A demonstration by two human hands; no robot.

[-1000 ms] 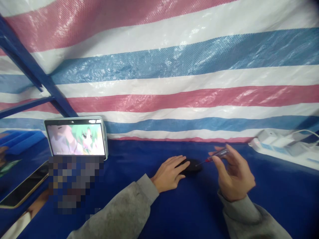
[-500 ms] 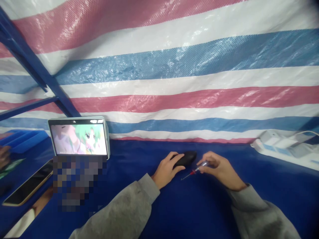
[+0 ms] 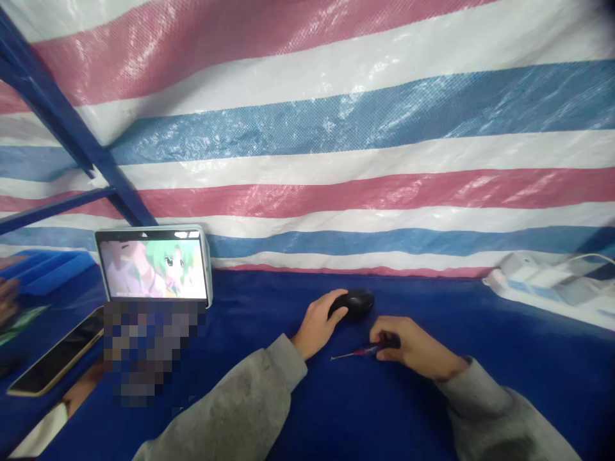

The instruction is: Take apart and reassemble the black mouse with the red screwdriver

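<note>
Evidently both hands are busy: the right grip (image 3: 408,342) is closed around the dark handle of a small screwdriver (image 3: 368,349), whose thin shaft points left, low over or on the blue tabletop (image 3: 269,298); whether its tip touches the surface cannot be told. The left grip (image 3: 314,326) is wrapped around the left end of a black mouse (image 3: 360,303), thumb on the near side and fingers on the far side, the mouse sitting just beyond the screwdriver and apart from it. Gray sleeves (image 3: 240,397) cover both forearms. Farther left, a tablet (image 3: 154,266) stands propped up, showing a green-haired cartoon figure, with a pixelated patch hiding whatever lies in front of it. Beside that patch lies a phone (image 3: 60,352), dark screen up. At the left edge, a co-worker's hand (image 3: 6,301), blurred, is near a blue tray (image 3: 57,269). On the far right sits a white power strip (image 3: 567,301) with plugs in it, and a striped tarp (image 3: 336,128) hangs behind everything.
</note>
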